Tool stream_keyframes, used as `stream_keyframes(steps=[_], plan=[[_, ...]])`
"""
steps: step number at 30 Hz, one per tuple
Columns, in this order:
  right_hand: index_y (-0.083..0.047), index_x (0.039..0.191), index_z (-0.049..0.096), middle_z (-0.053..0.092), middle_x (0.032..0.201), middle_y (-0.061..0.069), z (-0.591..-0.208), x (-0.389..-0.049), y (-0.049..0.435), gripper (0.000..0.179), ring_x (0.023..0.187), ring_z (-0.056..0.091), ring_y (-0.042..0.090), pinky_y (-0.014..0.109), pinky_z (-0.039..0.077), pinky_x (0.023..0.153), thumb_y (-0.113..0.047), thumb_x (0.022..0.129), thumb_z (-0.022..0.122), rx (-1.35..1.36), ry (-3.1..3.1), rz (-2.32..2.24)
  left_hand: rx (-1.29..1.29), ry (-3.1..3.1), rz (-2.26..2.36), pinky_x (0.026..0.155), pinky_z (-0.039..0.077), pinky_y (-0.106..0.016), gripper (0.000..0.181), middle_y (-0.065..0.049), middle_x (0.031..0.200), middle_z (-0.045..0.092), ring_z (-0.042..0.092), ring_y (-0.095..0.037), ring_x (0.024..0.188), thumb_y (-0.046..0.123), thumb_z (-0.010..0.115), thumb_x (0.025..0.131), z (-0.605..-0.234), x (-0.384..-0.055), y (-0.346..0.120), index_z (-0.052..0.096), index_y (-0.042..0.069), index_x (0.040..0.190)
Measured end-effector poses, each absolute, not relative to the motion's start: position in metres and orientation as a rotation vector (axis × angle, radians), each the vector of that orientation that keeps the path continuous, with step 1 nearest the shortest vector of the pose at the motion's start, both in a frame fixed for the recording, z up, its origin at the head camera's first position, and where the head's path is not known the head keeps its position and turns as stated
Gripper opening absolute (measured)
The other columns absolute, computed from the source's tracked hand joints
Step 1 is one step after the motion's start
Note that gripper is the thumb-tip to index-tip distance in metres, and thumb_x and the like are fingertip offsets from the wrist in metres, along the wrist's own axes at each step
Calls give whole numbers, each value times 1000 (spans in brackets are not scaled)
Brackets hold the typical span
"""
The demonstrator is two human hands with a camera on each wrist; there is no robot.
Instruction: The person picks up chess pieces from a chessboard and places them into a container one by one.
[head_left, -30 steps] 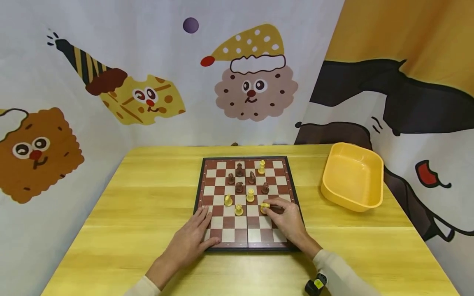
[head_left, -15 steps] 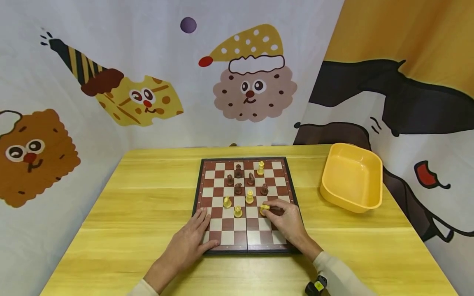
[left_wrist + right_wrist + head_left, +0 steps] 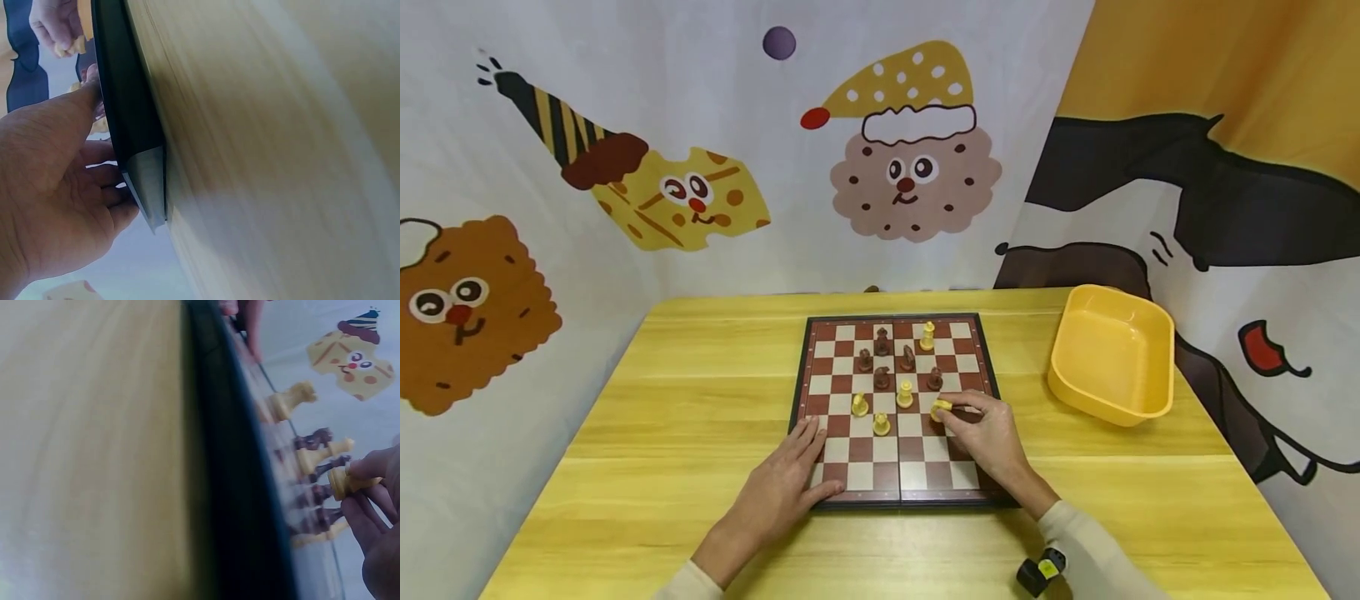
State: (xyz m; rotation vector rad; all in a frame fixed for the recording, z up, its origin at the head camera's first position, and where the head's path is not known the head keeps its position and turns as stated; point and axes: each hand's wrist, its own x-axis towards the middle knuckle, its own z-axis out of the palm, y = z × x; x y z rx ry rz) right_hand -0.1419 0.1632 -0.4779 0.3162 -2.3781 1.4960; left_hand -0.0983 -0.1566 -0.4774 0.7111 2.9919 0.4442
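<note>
A yellow chess piece (image 3: 940, 410) had shifted slightly farther up the chessboard's (image 3: 883, 477) right half, pinched between the right hand's (image 3: 988, 435) thumb and fingers. The left hand (image 3: 775, 487) rested, fingers extended, at the near-left corner.

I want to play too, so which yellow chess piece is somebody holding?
The rightmost yellow piece in the head view, pinched by the fingers of the right hand. The other four yellow pieces stand untouched on the board.
</note>
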Motion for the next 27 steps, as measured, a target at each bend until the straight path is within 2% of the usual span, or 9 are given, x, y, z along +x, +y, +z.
stream_keyframes(steps=[3, 7, 10, 16, 27], plan=[[-4, 97, 81, 76, 92, 2, -475, -141, 165, 19, 86, 71, 22, 42, 61, 75, 1, 79, 87, 284, -2374, 1505, 704, 2974, 435, 116, 34, -48, 86, -21, 160, 32, 28, -35, 148, 58, 62, 96, -479, -95, -158, 44, -6, 150], [-4, 98, 81, 76, 95, 5, -473, -142, 172, 17, 88, 72, 22, 29, 61, 74, -1, 82, 85, 236, -2371, 1523, 716, 2961, 438, 116, 33, -49, 85, -22, 160, 32, 27, -36, 149, 57, 62, 96, -480, -97, -158, 43, -6, 151], [-1, 102, 80, 76, 98, 10, -471, -146, 180, 18, 87, 72, 24, 21, 59, 73, -1, 85, 83, 225, -2357, 1531, 726, 2967, 439, 116, 32, -49, 85, -21, 160, 31, 26, -35, 149, 57, 62, 96, -479, -102, -157, 42, -5, 151], [4, 113, 76, 74, 105, 17, -468, -152, 192, 24, 86, 70, 28, 13, 55, 69, -3, 90, 78, 249, -2353, 1505, 747, 2964, 426, 116, 32, -49, 86, -22, 161, 30, 26, -35, 149, 57, 61, 97, -478, -109, -155, 41, -6, 151], [3, 115, 76, 75, 104, 16, -469, -152, 196, 27, 87, 68, 23, 15, 54, 67, -3, 90, 79, 203, -2355, 1475, 718, 2928, 410, 117, 30, -49, 86, -23, 161, 29, 23, -37, 150, 56, 62, 97, -476, -110, -155, 41, -8, 151]])
